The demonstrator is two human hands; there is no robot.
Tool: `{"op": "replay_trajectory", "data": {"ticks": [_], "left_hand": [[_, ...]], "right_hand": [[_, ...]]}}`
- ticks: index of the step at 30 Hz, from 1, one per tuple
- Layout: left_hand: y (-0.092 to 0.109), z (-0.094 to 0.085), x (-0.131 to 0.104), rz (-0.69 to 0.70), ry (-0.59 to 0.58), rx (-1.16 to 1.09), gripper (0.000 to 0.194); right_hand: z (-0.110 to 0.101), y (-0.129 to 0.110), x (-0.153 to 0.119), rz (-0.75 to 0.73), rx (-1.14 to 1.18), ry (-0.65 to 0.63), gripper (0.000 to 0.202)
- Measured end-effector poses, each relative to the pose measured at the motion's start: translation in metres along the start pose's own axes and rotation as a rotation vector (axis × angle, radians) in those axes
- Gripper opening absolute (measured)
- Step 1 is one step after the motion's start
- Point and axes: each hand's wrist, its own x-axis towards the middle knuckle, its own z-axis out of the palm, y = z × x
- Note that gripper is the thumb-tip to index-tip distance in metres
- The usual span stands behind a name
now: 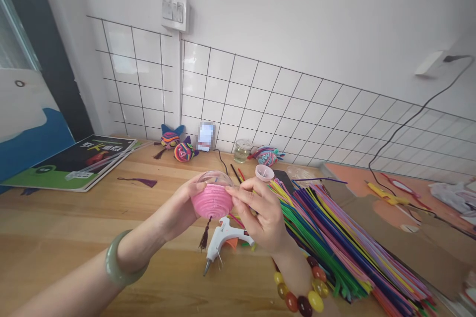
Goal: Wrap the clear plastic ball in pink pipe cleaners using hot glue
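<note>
A clear ball [213, 177], its lower half wrapped in coils of pink pipe cleaner [212, 202], is held up above the table. From its underside hangs a dark tassel [205, 236]. My left hand [181, 206] grips the ball from the left side, thumb along the upper edge of the pink coils. On the other side, my right hand [262, 210] has its fingers pinched at that same edge. Whether it pinches the loose end of the pipe cleaner is too small to tell. Below the ball lies a white glue gun [225, 237], nozzle toward me.
Bundled coloured pipe cleaners [334, 237] spread across the right of the wooden table [156, 267]. At the back stand a glass jar [243, 151], a phone [206, 136] and several striped crafts [185, 150]. A purple tassel [143, 182] and a book [80, 163] lie left; a yellow glue gun [386, 194] lies right.
</note>
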Motion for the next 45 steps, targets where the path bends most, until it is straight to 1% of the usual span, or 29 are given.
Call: {"op": "replay_trajectory", "data": {"ticks": [6, 10, 12, 14, 17, 19, 24, 29, 33, 37, 41, 45], "left_hand": [[-0.002, -0.002, 0.001, -0.029, 0.005, -0.033, 0.035], [-0.004, -0.003, 0.002, -0.027, 0.02, -0.083, 0.034], [-0.005, -0.003, 0.002, -0.026, 0.032, -0.102, 0.035], [-0.005, -0.004, 0.003, -0.04, 0.07, -0.131, 0.036], [-0.005, -0.002, 0.002, -0.077, 0.137, -0.181, 0.037], [-0.005, 0.0, 0.002, -0.097, 0.158, -0.218, 0.034], [-0.008, 0.0, 0.002, -0.134, 0.139, -0.33, 0.024], [-0.012, -0.004, 0.003, -0.186, 0.102, -0.395, 0.028], [-0.012, -0.006, 0.003, -0.194, 0.047, -0.468, 0.025], [-0.011, -0.007, 0.002, -0.224, -0.018, -0.526, 0.024], [-0.01, -0.006, 0.001, -0.243, -0.003, -0.519, 0.024], [-0.01, -0.004, 0.001, -0.267, 0.035, -0.456, 0.026]], "right_hand": [[-0.001, 0.002, -0.002, -0.003, 0.005, -0.034, 0.036], [-0.001, 0.002, -0.002, -0.019, -0.064, -0.034, 0.037], [0.0, 0.002, -0.002, 0.009, -0.092, -0.043, 0.039], [0.002, 0.002, -0.003, 0.055, -0.086, -0.07, 0.041], [0.007, 0.002, -0.004, 0.113, -0.025, -0.112, 0.046], [0.01, 0.003, -0.005, 0.148, 0.025, -0.129, 0.049], [0.016, 0.005, -0.007, 0.216, 0.083, -0.134, 0.056], [0.018, 0.007, -0.009, 0.219, 0.095, -0.133, 0.061], [0.018, 0.009, -0.009, 0.174, 0.085, -0.131, 0.064], [0.018, 0.014, -0.009, 0.058, 0.009, -0.116, 0.069], [0.015, 0.017, -0.008, -0.054, -0.108, -0.115, 0.072], [0.013, 0.019, -0.008, -0.151, -0.209, -0.112, 0.072]]}}
